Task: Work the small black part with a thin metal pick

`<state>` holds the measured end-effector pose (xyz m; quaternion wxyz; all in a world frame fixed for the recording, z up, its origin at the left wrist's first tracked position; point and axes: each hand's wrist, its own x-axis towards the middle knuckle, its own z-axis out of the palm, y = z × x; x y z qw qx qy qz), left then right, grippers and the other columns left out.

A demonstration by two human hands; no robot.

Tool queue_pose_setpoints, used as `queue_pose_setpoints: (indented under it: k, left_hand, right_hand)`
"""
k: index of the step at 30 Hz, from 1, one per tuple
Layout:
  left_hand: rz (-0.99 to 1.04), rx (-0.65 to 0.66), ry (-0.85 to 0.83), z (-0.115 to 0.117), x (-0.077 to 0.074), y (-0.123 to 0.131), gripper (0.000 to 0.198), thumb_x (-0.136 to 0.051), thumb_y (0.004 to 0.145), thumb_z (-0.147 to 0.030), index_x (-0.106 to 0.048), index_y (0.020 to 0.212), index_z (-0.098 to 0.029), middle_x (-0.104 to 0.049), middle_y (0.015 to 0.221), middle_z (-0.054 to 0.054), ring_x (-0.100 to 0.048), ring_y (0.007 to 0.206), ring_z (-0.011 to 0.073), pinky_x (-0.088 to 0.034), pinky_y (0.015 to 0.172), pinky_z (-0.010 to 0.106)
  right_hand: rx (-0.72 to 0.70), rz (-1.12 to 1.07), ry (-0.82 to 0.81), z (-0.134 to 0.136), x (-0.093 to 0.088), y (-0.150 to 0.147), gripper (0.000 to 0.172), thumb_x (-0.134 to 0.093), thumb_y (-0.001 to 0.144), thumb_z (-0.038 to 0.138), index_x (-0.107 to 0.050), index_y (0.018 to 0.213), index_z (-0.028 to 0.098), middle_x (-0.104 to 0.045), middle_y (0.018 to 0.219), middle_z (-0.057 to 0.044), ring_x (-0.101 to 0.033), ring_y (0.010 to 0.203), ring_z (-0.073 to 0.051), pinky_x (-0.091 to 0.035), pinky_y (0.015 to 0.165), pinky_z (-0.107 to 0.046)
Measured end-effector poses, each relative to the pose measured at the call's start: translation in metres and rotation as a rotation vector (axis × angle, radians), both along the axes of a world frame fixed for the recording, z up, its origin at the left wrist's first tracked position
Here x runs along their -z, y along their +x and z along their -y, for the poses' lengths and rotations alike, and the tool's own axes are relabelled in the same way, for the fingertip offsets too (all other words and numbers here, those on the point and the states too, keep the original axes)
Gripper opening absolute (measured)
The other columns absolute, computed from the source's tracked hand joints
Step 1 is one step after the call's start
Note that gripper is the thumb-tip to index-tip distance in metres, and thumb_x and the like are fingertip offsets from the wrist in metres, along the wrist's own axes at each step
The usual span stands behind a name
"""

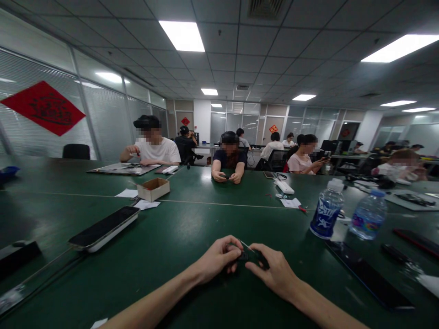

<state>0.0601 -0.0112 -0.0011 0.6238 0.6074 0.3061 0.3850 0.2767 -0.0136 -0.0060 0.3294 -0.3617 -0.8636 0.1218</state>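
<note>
A bright open-plan office with ceiling panel lights and slatted blinds holds one long green-topped table (178, 228), and everything here sits around it. A red diamond banner (43, 108) hangs on the glazing beyond the table's far left side. Along the far edge sit several co-workers, among them a person in a white T-shirt (154, 151) and a person in a dark top (229, 157), whose own hands rest on the table around something small.

On the table's left half lie a black-and-white power strip (103, 228) and, further along, an open cardboard box (153, 189) with loose papers (147, 204) beside it. On its right half stand two plastic water bottles, one with a blue label (327, 210) and one just beside it (369, 214). A long dark slab, perhaps a tablet or phone (370, 276), lies flat near the table's near edge.

At that near edge, the person's left hand (216, 260) and right hand (270, 274) come together, both closed around a small dark device (252, 257) held just above the table. A thin metal pin (247, 246) sticks out from it; which hand controls the pin, I cannot tell.
</note>
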Motion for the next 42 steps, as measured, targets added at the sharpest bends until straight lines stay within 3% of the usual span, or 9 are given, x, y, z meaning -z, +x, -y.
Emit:
queue_pose_setpoints:
  k: [10,17,25,42]
  left_hand:
    - [-0.048,0.021,0.021,-0.0008,-0.0019,-0.0001,0.028,-0.065,0.077,-0.032,-0.054,0.097,-0.015,-0.061,0.076,0.003,-0.052,0.056,0.0095,-0.038,0.051,0.020]
    - [-0.073,0.009,0.019,0.0016,-0.0070,0.0023,0.030,-0.066,0.075,-0.030,-0.053,0.098,-0.015,-0.063,0.085,0.005,-0.056,0.067,0.0127,-0.043,0.061,0.024]
    - [-0.020,0.042,0.014,-0.0005,-0.0072,0.0008,0.019,-0.051,0.080,-0.021,-0.055,0.097,-0.015,-0.061,0.088,0.006,-0.058,0.074,0.0155,-0.044,0.069,0.029]
    - [-0.031,0.016,0.016,-0.0015,-0.0044,0.0006,0.019,-0.053,0.083,-0.027,-0.056,0.097,-0.014,-0.061,0.084,0.005,-0.057,0.074,0.0153,-0.044,0.069,0.028]
  right_hand:
    - [-0.049,0.038,0.002,-0.0008,0.0034,-0.0001,0.024,-0.059,0.086,0.033,-0.056,0.106,0.020,-0.061,0.085,-0.002,-0.055,0.064,-0.013,-0.043,0.059,-0.023]
    - [-0.039,0.038,0.022,0.0013,-0.0014,-0.0005,0.019,-0.054,0.088,0.028,-0.056,0.104,0.019,-0.060,0.083,-0.002,-0.055,0.065,-0.013,-0.042,0.059,-0.022]
    - [-0.034,0.032,0.000,0.0006,0.0001,-0.0004,0.023,-0.059,0.086,0.027,-0.055,0.107,0.019,-0.060,0.085,-0.001,-0.055,0.065,-0.012,-0.042,0.059,-0.023]
    - [-0.001,0.070,-0.025,0.0006,-0.0006,-0.0002,0.022,-0.060,0.085,0.029,-0.055,0.104,0.019,-0.060,0.084,0.000,-0.054,0.067,-0.013,-0.039,0.061,-0.023]
